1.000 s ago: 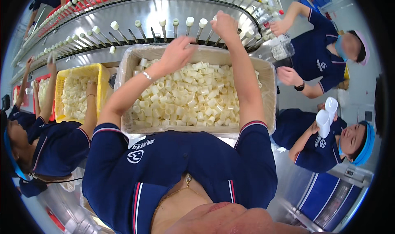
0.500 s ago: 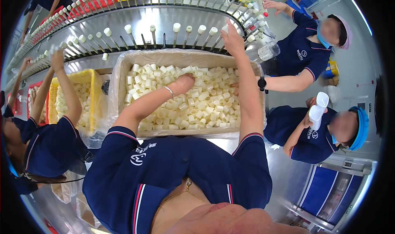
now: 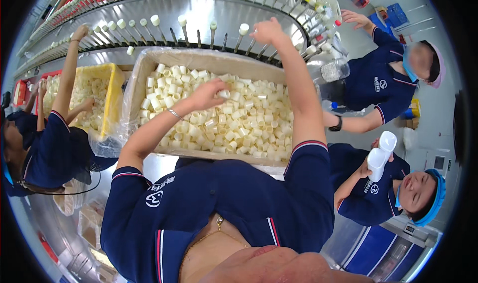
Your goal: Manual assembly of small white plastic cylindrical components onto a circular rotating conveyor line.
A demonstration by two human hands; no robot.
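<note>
The left arm (image 3: 155, 127) is bent and angled inward, the left hand (image 3: 205, 95) palm down and curled; the right arm (image 3: 303, 91) stretches farther forward, straighter, the right hand (image 3: 269, 33) bunched in a pinch.

A navy short-sleeved polo shirt (image 3: 269, 198) has red-and-white trim on its cuffs (image 3: 309, 143) and collar (image 3: 160, 255), a fine gold chain (image 3: 201, 239) with a pendant (image 3: 219, 221) at its open neck, a round white emblem (image 3: 154, 199) at the pendant's ten o'clock, and, toward eleven, a thin silver bangle (image 3: 175, 114) circling the left wrist (image 3: 184, 108).
</note>
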